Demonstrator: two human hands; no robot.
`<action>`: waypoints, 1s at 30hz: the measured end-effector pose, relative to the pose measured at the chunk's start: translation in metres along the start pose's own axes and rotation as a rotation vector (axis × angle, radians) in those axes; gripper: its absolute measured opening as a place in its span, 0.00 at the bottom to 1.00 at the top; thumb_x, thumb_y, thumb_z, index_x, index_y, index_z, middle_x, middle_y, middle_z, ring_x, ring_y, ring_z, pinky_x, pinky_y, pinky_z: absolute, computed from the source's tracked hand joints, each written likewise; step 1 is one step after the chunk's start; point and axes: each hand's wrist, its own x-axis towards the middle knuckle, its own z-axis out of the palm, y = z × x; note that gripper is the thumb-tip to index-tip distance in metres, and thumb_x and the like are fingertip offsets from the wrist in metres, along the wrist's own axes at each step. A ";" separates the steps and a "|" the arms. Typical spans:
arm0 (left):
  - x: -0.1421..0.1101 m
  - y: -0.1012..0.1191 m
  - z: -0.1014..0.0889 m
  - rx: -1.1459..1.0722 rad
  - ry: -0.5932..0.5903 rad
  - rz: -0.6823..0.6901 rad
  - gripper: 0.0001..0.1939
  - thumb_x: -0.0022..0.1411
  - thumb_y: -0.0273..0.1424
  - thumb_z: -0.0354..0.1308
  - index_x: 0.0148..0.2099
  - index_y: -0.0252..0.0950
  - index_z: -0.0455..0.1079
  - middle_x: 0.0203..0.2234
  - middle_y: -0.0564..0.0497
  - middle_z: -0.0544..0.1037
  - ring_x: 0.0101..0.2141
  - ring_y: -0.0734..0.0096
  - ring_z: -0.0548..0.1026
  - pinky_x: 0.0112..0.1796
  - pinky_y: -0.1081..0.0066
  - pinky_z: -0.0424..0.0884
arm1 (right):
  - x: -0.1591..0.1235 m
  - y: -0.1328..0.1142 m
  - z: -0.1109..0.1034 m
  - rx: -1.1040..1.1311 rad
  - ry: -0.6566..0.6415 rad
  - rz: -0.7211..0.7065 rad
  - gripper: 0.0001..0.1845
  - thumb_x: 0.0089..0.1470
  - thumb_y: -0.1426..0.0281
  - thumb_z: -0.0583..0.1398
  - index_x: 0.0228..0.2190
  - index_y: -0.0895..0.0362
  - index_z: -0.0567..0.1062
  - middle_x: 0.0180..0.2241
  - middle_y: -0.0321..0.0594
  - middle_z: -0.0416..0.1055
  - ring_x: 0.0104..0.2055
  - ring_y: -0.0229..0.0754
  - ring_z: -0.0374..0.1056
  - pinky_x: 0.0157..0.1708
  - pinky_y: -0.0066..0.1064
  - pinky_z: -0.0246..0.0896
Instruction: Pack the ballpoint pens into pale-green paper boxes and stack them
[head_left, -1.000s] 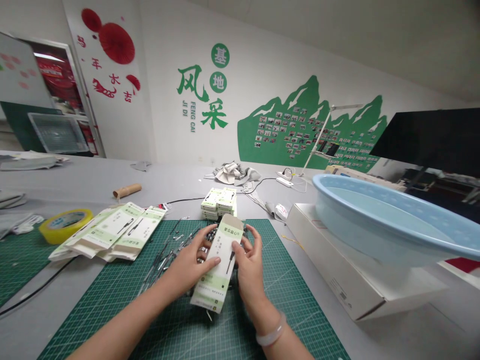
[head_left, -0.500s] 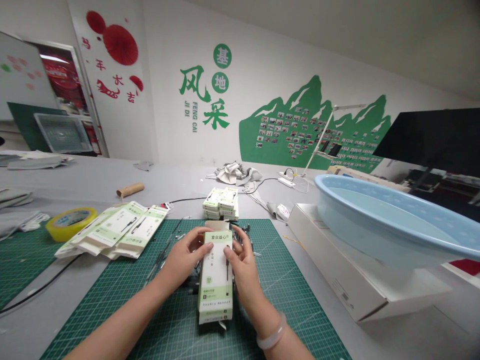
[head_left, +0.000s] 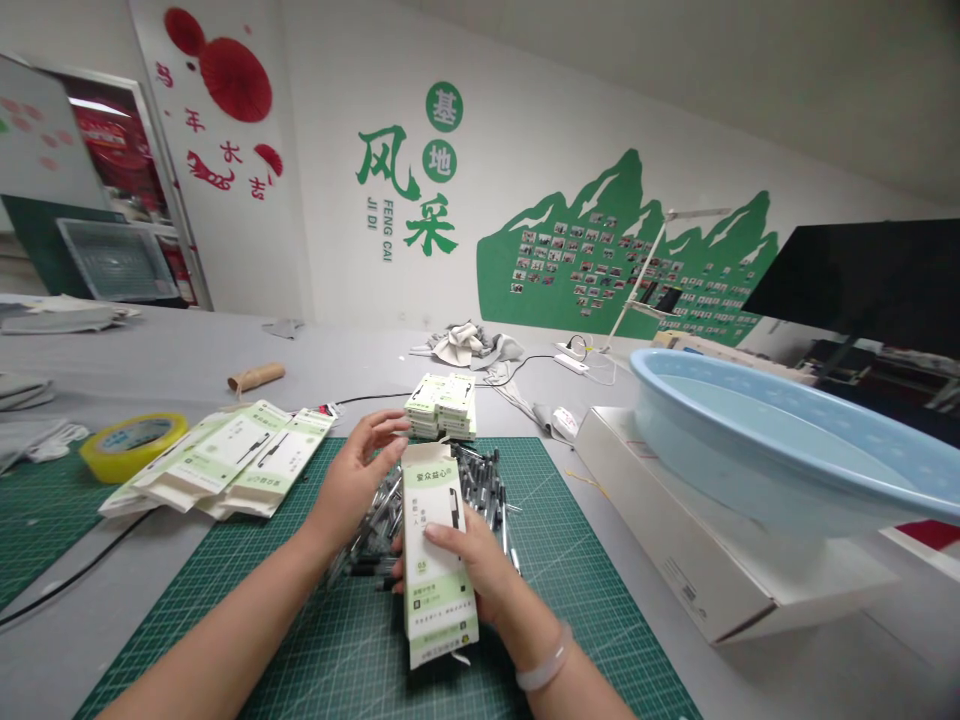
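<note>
A white and light green pen box (head_left: 435, 560) stands tilted in my right hand (head_left: 480, 565), whose thumb lies across its front while the other fingers wrap behind it. The box's top end looks open. To the left of the box's top, my left hand (head_left: 360, 475) is raised with its fingers apart and nothing in them. A pile of black-and-clear pens (head_left: 484, 475) lies behind and beside the box on the green cutting mat (head_left: 592, 620). Beyond the pens, several similar boxes (head_left: 441, 405) are stacked.
Flattened pen boxes (head_left: 240, 455) lie at the left beside a yellow tape roll (head_left: 133, 447). A light blue basin (head_left: 750, 450) rests on a long white carton (head_left: 697, 560) at the right. Cloths (head_left: 472, 345), a power strip (head_left: 572, 364) and a cardboard tube (head_left: 256, 377) are further back.
My left hand has let go of the pen box and moved up and left, its fingers spreading. My right hand has shifted lower on the box, which is now tilted slightly.
</note>
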 end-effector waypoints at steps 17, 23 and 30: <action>-0.002 0.002 -0.004 -0.238 -0.442 -0.451 0.28 0.56 0.40 0.58 0.57 0.34 0.67 0.48 0.41 0.76 0.45 0.57 0.75 0.46 0.61 0.69 | -0.001 0.005 -0.002 -0.125 -0.038 0.040 0.26 0.46 0.66 0.65 0.45 0.56 0.63 0.30 0.40 0.76 0.29 0.46 0.74 0.31 0.38 0.68; -0.001 -0.004 -0.002 -0.168 -0.391 -0.432 0.30 0.54 0.42 0.59 0.57 0.34 0.67 0.45 0.41 0.78 0.43 0.57 0.76 0.43 0.62 0.71 | -0.002 0.005 -0.001 -0.150 -0.023 0.034 0.28 0.43 0.65 0.67 0.46 0.56 0.64 0.32 0.39 0.75 0.26 0.43 0.73 0.30 0.37 0.68; -0.002 0.001 -0.004 -0.129 -0.446 -0.411 0.27 0.57 0.40 0.56 0.58 0.37 0.66 0.44 0.43 0.78 0.44 0.57 0.75 0.44 0.61 0.70 | -0.001 0.008 -0.003 -0.170 0.015 0.029 0.31 0.42 0.66 0.67 0.48 0.55 0.65 0.34 0.39 0.75 0.26 0.41 0.72 0.30 0.36 0.68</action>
